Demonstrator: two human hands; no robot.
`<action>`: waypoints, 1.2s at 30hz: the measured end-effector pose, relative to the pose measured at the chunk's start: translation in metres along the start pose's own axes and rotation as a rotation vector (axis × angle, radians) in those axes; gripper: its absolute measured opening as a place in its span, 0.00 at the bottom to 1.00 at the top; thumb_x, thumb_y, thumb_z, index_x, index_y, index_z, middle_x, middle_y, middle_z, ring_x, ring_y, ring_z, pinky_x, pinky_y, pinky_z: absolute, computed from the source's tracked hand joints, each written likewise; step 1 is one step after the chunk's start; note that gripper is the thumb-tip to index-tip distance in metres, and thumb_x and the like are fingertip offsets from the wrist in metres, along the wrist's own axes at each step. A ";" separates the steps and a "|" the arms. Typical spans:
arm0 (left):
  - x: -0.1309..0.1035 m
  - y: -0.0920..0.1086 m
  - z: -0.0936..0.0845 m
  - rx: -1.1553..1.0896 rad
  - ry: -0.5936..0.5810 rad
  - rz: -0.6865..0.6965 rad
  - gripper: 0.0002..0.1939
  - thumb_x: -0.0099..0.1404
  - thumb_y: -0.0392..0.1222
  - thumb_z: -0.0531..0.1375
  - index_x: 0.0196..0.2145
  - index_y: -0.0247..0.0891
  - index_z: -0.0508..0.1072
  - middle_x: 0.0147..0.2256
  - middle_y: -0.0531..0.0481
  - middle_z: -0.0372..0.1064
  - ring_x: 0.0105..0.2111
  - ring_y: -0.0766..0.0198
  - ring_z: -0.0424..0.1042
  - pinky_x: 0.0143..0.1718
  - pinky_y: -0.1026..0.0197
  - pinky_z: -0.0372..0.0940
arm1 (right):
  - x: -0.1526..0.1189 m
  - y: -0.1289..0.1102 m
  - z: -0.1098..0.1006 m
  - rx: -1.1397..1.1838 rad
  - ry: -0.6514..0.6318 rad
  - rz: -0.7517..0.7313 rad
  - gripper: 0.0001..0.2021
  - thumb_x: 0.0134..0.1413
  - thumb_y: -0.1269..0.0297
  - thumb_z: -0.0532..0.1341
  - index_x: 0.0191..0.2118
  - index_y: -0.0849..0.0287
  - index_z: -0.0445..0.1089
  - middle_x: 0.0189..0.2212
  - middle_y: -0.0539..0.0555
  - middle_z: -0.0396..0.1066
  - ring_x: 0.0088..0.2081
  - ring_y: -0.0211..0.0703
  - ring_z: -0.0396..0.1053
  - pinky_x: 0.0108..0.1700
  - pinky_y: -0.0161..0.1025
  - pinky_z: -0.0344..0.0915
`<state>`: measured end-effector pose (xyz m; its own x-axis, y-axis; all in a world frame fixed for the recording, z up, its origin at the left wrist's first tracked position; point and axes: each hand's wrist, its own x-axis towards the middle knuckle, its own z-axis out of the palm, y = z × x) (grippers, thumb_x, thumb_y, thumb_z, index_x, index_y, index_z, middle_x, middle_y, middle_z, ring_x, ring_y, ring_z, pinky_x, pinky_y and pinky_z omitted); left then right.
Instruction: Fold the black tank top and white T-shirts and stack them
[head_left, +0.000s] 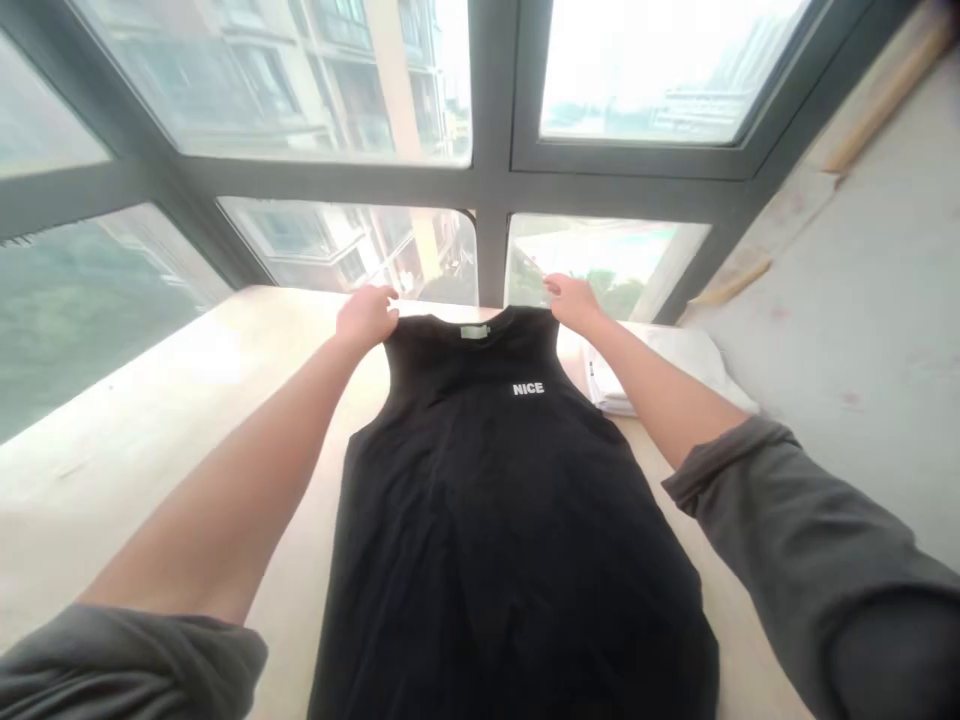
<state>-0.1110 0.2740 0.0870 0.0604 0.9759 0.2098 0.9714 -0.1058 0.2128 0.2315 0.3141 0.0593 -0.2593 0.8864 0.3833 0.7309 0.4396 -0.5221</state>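
Observation:
A black tank top (495,520) with the white word NICE on its chest lies spread front up, its neckline toward the window and its lower part running out of view at the bottom. A pale label (474,332) shows inside the collar. At the left shoulder of the garment, my left hand (367,316) pinches the fabric edge. My right hand (573,301) is closed at the opposite shoulder, thumb and fingers together on the cloth there. Both forearms reach forward along the sides of the tank top, in rolled-up dark grey sleeves.
The tank top rests on a pale wooden surface (247,340). Beside my right forearm lies a white folded stack (611,385). Grey window frames (491,180) rise at the far edge, and a white wall (847,330) stands on the right.

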 end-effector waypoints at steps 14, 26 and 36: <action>-0.324 0.004 0.113 0.165 -0.015 0.062 0.31 0.70 0.56 0.51 0.64 0.36 0.63 0.66 0.34 0.55 0.64 0.41 0.58 0.60 0.41 0.61 | -0.281 0.021 0.042 -0.082 -0.180 -0.003 0.18 0.65 0.60 0.54 0.56 0.55 0.72 0.61 0.57 0.67 0.64 0.54 0.62 0.65 0.57 0.60; -0.265 -0.050 0.122 0.187 -0.100 0.071 0.32 0.70 0.57 0.49 0.66 0.38 0.62 0.69 0.36 0.51 0.68 0.43 0.52 0.65 0.39 0.54 | -0.250 0.023 0.083 -0.317 -0.238 -0.033 0.25 0.68 0.54 0.50 0.66 0.54 0.62 0.69 0.58 0.53 0.70 0.58 0.48 0.69 0.61 0.46; -0.327 -0.018 0.088 0.144 0.024 0.080 0.26 0.71 0.57 0.49 0.54 0.35 0.70 0.52 0.36 0.70 0.51 0.48 0.71 0.52 0.48 0.66 | -0.286 -0.001 0.046 -0.016 -0.032 0.006 0.19 0.67 0.59 0.53 0.59 0.57 0.68 0.58 0.61 0.68 0.60 0.52 0.64 0.63 0.53 0.63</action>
<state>-0.1278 -0.0264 -0.0693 0.1350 0.9604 0.2438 0.9867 -0.1528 0.0556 0.2761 0.0670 -0.0855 -0.2754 0.8933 0.3554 0.7422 0.4325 -0.5119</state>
